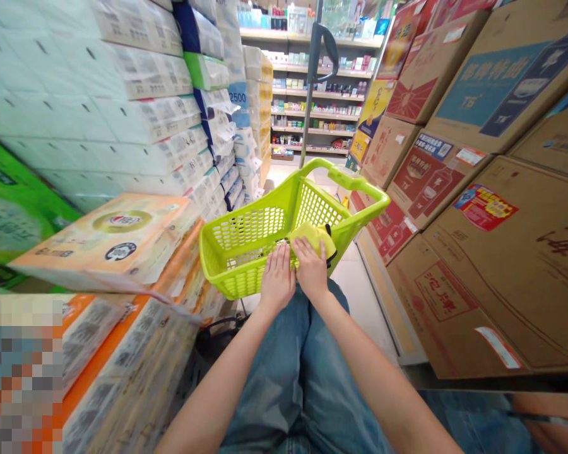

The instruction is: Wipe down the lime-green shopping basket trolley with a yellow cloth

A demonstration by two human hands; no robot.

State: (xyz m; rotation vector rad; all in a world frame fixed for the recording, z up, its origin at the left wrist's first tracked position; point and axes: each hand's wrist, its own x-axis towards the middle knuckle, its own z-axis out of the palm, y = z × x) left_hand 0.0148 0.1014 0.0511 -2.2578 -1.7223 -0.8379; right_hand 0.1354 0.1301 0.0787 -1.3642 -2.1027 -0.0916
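Note:
A lime-green shopping cart basket (246, 280) with perforated sides stands tilted in front of my knees. My left hand (278, 277) lies flat on its near rim, fingers stretched out and close together, holding nothing. Beside it, almost touching, my right hand (311, 268) rests over a yellow cloth (315, 234) with black edging, fingers bent over and pressing it to the basket's near side. Part of the cloth is hidden under the fingers. The basket's handle (360, 183) rises at the far right.
Stacked tissue packs (156, 107) line the left, with an orange-and-white pack (118, 224) jutting out near the basket. Cardboard cartons (497, 246) wall the right side. A grey pole (311, 88) stands beyond the basket, before stocked shelves (329, 74). A dark bag-like item (218, 340) sits low on the left.

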